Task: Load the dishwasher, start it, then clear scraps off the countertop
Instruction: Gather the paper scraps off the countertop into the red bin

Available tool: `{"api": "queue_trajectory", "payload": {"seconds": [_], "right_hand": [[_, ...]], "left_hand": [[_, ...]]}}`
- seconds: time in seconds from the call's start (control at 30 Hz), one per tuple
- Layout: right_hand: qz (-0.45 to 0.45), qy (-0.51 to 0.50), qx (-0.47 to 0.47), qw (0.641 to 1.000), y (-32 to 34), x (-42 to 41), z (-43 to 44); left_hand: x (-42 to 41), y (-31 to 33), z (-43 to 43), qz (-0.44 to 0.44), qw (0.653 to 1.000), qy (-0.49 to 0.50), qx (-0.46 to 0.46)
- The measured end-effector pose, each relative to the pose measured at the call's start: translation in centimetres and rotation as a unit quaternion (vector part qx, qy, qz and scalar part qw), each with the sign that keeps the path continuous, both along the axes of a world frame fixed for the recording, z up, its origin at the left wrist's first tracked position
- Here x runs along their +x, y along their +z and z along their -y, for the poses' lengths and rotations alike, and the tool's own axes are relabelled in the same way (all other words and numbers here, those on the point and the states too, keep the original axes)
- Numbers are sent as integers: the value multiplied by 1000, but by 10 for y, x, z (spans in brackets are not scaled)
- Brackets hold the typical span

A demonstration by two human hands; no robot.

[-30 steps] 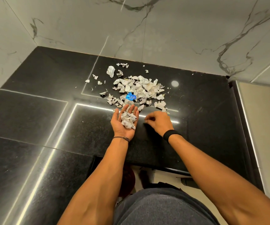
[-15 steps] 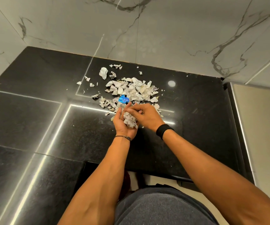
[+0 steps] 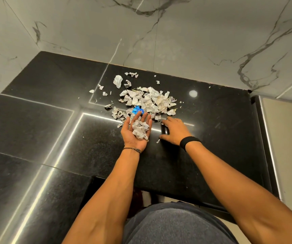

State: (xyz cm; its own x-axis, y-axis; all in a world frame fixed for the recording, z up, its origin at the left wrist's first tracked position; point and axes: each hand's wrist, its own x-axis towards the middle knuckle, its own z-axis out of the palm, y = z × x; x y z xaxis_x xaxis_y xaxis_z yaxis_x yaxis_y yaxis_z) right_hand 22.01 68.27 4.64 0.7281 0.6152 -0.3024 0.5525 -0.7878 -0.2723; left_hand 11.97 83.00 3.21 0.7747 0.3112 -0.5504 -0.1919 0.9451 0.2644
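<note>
Right hand has drawn away from left hand, now spread open on countertop beside the scrap pile; left hand, fingers straight, carries crumpled scraps near that pile.

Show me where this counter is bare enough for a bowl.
Bare: the countertop left of the scrap pile out to the side wall; right of the right hand to the counter's edge; the strip between the left hand and the front edge. Crowded: mid-back, scraps scattering toward the back wall.
</note>
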Motion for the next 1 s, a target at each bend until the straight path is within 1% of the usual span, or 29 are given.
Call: {"api": "queue_trajectory", "payload": {"seconds": [0.03,0.17,0.23,0.3,0.37,0.43,0.47,0.53,0.6,0.67,0.73,0.83,0.93,1.0], "right_hand": [[14,14,-4,1000,-6,-5,-2],[83,65,46,993,-10,-28,-6],[92,69,45,992,-6,-33,-7],[76,48,51,995,-1,-33,-8],[28,-26,125,991,6,-32,-7],[-15,-97,228,969,17,-35,-10],[-34,-114,271,955,25,-37,-15],[-76,-114,339,931,39,-43,-29],[-98,-90,384,914,52,-49,-43],[-100,-59,395,911,59,-58,-55],[-85,-23,377,922,62,-66,-63],[-38,22,331,942,57,-74,-70],[-17,36,295,955,48,-75,-73],[-30,24,321,946,48,-76,-74]], "left_hand": [[0,-1,-1,-1,1000,1,1],[0,-1,2,-8,1000,4,1],[-1,0,3,-14,1000,4,1],[-4,1,1,-18,1000,3,4],[-6,3,-2,-18,1000,8,2],[-10,4,-5,-17,1000,13,-2],[-12,5,-5,-16,1000,19,-5],[-15,4,-6,-20,1000,21,-5],[-15,3,-7,-34,999,18,5],[-15,4,-8,-33,999,12,8],[-17,9,-9,-22,1000,4,11],[-20,11,-14,-10,1000,4,17],[-21,7,-21,-6,1000,14,14],[-21,6,-23,-2,1000,14,7]]}}
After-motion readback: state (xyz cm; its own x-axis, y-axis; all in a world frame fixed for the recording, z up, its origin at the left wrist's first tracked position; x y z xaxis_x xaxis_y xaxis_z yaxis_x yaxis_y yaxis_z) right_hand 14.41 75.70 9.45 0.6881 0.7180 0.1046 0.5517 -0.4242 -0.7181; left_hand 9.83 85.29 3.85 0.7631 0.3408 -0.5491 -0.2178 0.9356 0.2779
